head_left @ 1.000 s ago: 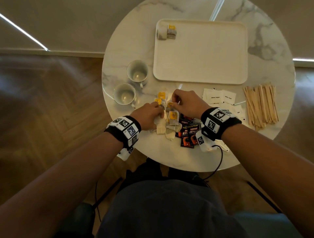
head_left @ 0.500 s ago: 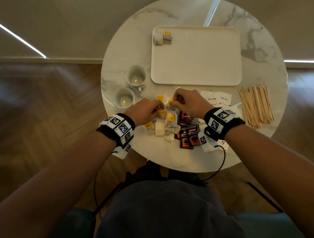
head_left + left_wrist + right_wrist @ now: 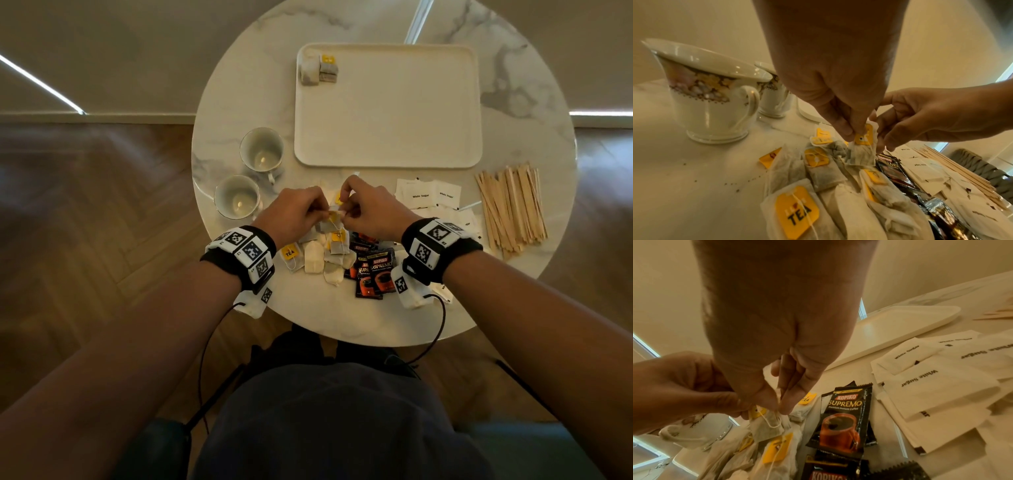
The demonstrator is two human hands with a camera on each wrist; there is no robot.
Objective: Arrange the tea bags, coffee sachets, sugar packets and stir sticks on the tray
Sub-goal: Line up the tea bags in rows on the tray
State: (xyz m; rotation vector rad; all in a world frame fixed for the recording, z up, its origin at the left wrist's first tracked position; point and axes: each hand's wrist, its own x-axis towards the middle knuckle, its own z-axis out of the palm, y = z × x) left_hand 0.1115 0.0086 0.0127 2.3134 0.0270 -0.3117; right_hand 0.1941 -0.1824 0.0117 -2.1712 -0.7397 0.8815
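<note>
Both hands meet over a heap of tea bags (image 3: 322, 257) near the table's front. My left hand (image 3: 308, 214) and right hand (image 3: 356, 212) together pinch one tea bag (image 3: 861, 151) with a yellow tag by its top edge, lifted just above the heap (image 3: 818, 178). The same bag (image 3: 766, 425) hangs below the fingertips in the right wrist view. Black coffee sachets (image 3: 373, 270) lie right of the heap, white sugar packets (image 3: 428, 197) and wooden stir sticks (image 3: 510, 205) farther right. The cream tray (image 3: 387, 137) holds tea bags (image 3: 320, 70) in its far left corner.
Two white patterned cups (image 3: 262, 150) (image 3: 236, 197) stand left of the hands, close to the heap. The round marble table (image 3: 531, 68) drops off at its front edge near my wrists. Tea crumbs (image 3: 735, 183) speckle the tabletop by the heap.
Both hands rose slightly from the heap and came together, and one tea bag is now held between them above the pile.
</note>
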